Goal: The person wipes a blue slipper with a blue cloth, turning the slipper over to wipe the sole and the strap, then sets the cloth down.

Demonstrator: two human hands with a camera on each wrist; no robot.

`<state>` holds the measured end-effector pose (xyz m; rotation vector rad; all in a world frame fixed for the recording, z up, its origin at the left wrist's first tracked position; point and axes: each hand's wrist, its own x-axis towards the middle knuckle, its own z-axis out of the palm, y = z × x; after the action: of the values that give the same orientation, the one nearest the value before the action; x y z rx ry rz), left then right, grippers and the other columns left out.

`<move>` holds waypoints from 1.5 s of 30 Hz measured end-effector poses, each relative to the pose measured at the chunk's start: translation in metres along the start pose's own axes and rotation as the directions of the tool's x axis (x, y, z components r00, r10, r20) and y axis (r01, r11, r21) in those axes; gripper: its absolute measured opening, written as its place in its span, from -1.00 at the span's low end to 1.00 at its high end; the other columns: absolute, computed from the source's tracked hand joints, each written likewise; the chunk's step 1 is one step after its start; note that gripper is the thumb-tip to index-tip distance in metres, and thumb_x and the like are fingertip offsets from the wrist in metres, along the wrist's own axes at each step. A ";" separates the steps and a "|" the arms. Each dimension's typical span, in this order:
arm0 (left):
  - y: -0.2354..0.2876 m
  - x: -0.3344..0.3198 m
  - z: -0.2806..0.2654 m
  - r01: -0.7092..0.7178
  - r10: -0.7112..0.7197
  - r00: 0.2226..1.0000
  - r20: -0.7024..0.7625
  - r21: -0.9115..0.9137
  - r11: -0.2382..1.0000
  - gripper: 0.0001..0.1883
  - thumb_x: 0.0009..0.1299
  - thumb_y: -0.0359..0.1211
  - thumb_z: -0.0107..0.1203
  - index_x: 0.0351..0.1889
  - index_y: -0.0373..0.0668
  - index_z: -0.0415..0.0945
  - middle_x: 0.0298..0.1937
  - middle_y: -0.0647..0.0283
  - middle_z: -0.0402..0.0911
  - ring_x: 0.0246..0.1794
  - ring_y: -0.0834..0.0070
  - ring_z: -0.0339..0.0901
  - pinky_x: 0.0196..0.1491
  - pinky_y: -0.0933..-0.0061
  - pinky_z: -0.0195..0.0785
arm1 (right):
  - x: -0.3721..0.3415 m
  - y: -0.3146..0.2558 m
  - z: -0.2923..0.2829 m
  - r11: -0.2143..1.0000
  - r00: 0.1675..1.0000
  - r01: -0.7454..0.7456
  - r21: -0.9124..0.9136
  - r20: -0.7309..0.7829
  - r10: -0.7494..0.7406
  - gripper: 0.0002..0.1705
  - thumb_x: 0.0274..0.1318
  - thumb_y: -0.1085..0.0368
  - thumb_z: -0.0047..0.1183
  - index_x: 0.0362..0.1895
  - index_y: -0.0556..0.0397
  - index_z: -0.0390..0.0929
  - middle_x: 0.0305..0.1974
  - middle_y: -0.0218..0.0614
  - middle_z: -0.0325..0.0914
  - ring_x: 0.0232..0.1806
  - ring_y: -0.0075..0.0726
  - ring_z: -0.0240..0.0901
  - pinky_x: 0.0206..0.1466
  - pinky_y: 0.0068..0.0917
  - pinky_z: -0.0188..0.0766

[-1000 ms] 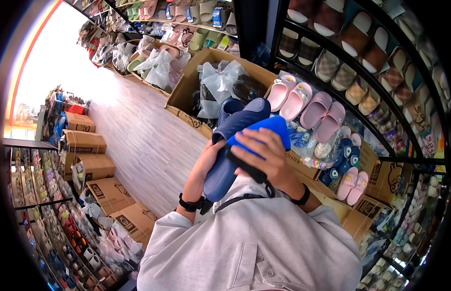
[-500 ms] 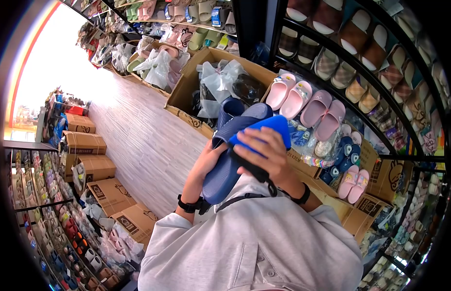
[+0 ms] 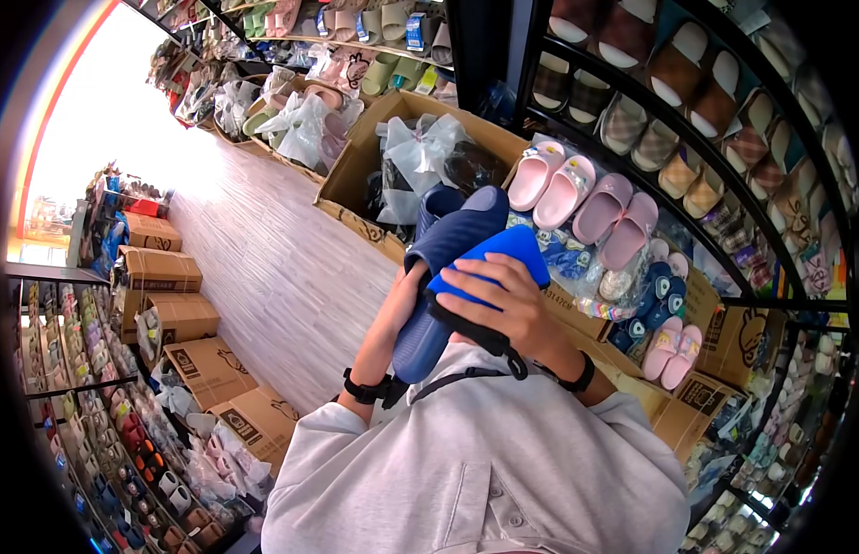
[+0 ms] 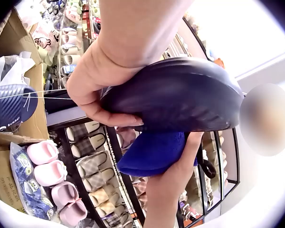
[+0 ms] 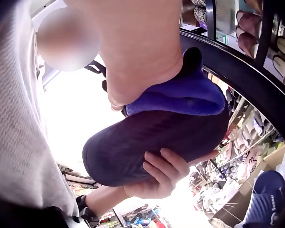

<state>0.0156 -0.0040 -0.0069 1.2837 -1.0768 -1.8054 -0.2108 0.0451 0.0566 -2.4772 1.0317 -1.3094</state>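
Note:
In the head view a navy slide slipper (image 3: 425,342) is held up in front of the chest, its ribbed strap (image 3: 457,235) turned upward. My left hand (image 3: 406,295) grips it by the side; the right wrist view shows curled fingers (image 5: 164,168) along its edge. My right hand (image 3: 508,300) holds a blue plush pad (image 3: 503,254) with a black strap (image 3: 475,331) against the slipper's side. From the left wrist, the pad (image 4: 154,154) appears folded right below the slipper (image 4: 180,97). A second navy slipper (image 3: 436,201) sits at the box edge.
Ahead stands an open cardboard box (image 3: 365,222) holding plastic-wrapped goods. Pink slippers (image 3: 563,192) lie on boxes to its right. Shelves of slippers (image 3: 651,143) rise at the right, and more cardboard boxes (image 3: 208,369) line the left side of the wooden floor (image 3: 291,268).
The pad and right hand have shifted slightly toward the body along the slipper. The slipper has tilted a little in the left hand, its far end rising in the head view.

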 end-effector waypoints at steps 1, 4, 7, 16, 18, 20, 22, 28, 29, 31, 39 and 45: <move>0.003 -0.002 0.002 0.001 -0.001 1.000 0.001 0.001 1.000 -0.36 0.74 0.00 -0.01 0.55 -0.30 0.47 0.40 0.09 0.66 0.31 0.40 0.65 0.35 0.40 0.51 | -0.001 0.000 0.000 0.999 0.999 0.036 0.003 0.025 -0.036 -0.40 0.22 -0.03 0.47 0.31 -0.17 0.77 0.39 -0.31 0.67 0.44 -0.11 0.57 0.54 0.02 0.38; 0.008 -0.005 0.006 0.130 -0.137 0.988 -0.075 -0.100 0.987 -0.35 0.77 0.01 -0.05 0.60 -0.28 0.42 0.42 0.08 0.64 0.31 0.41 0.66 0.36 0.41 0.52 | 0.004 0.013 -0.007 0.998 0.998 -0.062 -0.016 -0.023 0.062 -0.43 0.20 0.03 0.50 0.26 -0.08 0.78 0.34 -0.23 0.72 0.42 -0.02 0.60 0.53 0.06 0.39; 0.014 -0.005 0.006 0.146 -0.151 0.986 -0.073 -0.069 0.987 -0.36 0.77 -0.01 -0.06 0.61 -0.27 0.41 0.43 0.08 0.64 0.29 0.42 0.68 0.35 0.42 0.53 | 0.005 0.020 -0.006 0.982 0.982 -0.166 -0.088 -0.105 0.157 -0.40 0.15 0.13 0.52 0.28 0.00 0.77 0.35 -0.17 0.71 0.43 0.06 0.58 0.55 0.11 0.37; 0.001 -0.002 0.002 0.120 -0.121 0.989 -0.084 -0.024 0.993 -0.46 0.79 -0.10 -0.16 0.52 -0.27 0.47 0.35 0.09 0.68 0.16 0.41 0.73 0.25 0.39 0.62 | -0.002 0.003 -0.004 0.999 0.999 -0.040 0.020 -0.002 0.040 -0.42 0.19 0.04 0.50 0.28 -0.12 0.78 0.38 -0.29 0.68 0.46 -0.09 0.55 0.55 0.03 0.38; 0.017 -0.010 0.010 0.216 -0.223 0.971 -0.090 -0.078 0.973 -0.36 0.75 -0.07 -0.05 0.66 -0.24 0.36 0.59 0.08 0.50 0.52 0.37 0.50 0.51 0.38 0.36 | -0.001 0.012 -0.004 0.991 0.990 -0.136 0.001 -0.034 0.136 -0.40 0.16 0.11 0.53 0.30 -0.10 0.76 0.38 -0.27 0.67 0.44 -0.06 0.55 0.54 0.03 0.39; 0.012 -0.008 0.007 0.166 -0.167 0.981 -0.096 -0.022 0.986 -0.37 0.75 -0.07 -0.05 0.65 -0.25 0.37 0.57 0.09 0.52 0.51 0.37 0.50 0.52 0.37 0.36 | 0.001 0.013 -0.004 0.983 0.980 -0.183 -0.028 -0.090 0.180 -0.40 0.18 0.11 0.52 0.31 -0.09 0.76 0.39 -0.28 0.67 0.44 -0.03 0.55 0.54 0.05 0.38; 0.011 -0.007 0.009 0.115 -0.111 0.989 -0.096 0.035 0.993 -0.37 0.75 -0.08 -0.04 0.65 -0.26 0.37 0.55 0.09 0.54 0.50 0.37 0.51 0.52 0.36 0.35 | 0.001 0.010 -0.003 0.986 0.984 -0.163 -0.039 -0.078 0.160 -0.41 0.19 0.09 0.51 0.30 -0.10 0.77 0.40 -0.27 0.67 0.44 -0.03 0.55 0.54 0.05 0.38; 0.025 -0.028 0.021 -0.069 0.086 0.992 -0.092 0.173 0.983 -0.42 0.79 -0.13 -0.16 0.67 -0.20 0.34 0.58 0.05 0.48 0.53 0.32 0.44 0.58 0.29 0.29 | -0.006 -0.008 0.003 0.987 0.993 0.068 0.147 0.089 -0.082 -0.48 0.35 -0.03 0.34 0.31 -0.17 0.77 0.41 -0.37 0.66 0.47 -0.20 0.54 0.56 -0.09 0.37; 0.016 -0.019 0.016 -0.068 0.085 0.992 -0.091 0.173 0.983 -0.42 0.79 -0.13 -0.16 0.67 -0.20 0.34 0.58 0.05 0.48 0.53 0.32 0.44 0.58 0.29 0.29 | -0.007 -0.001 0.003 0.992 0.993 0.070 0.109 0.086 -0.080 -0.46 0.31 -0.04 0.38 0.31 -0.16 0.76 0.41 -0.36 0.66 0.47 -0.17 0.54 0.56 -0.06 0.37; 0.011 -0.011 0.012 0.055 -0.032 0.979 -0.201 0.110 0.992 -0.37 0.76 -0.04 -0.07 0.55 -0.36 0.44 0.49 0.05 0.58 0.42 0.36 0.55 0.47 0.36 0.37 | -0.004 0.012 0.001 0.998 1.000 -0.014 0.058 0.005 0.014 -0.43 0.26 -0.02 0.43 0.30 -0.14 0.76 0.41 -0.33 0.66 0.46 -0.14 0.55 0.55 -0.02 0.38; 0.010 -0.019 0.019 -0.078 0.088 0.984 -0.156 0.067 0.995 -0.41 0.79 -0.08 -0.08 0.61 -0.28 0.37 0.54 0.07 0.51 0.53 0.32 0.43 0.56 0.30 0.28 | -0.005 -0.006 0.002 0.988 0.993 0.072 0.140 0.078 -0.083 -0.46 0.33 -0.03 0.37 0.32 -0.18 0.75 0.41 -0.37 0.66 0.48 -0.16 0.52 0.53 -0.01 0.40; 0.002 -0.009 0.017 -0.005 0.042 0.968 -0.249 0.146 0.989 -0.39 0.75 -0.09 -0.02 0.57 -0.37 0.42 0.50 0.04 0.58 0.47 0.31 0.52 0.53 0.31 0.32 | -0.003 0.024 -0.002 0.984 0.994 0.057 0.170 0.082 -0.072 -0.40 0.27 -0.03 0.42 0.36 -0.19 0.73 0.42 -0.36 0.64 0.47 -0.14 0.52 0.56 -0.01 0.38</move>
<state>0.0025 0.0068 0.0018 1.5324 -1.0895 -1.5195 -0.2254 0.0290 0.0457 -2.4352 0.7933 -1.2376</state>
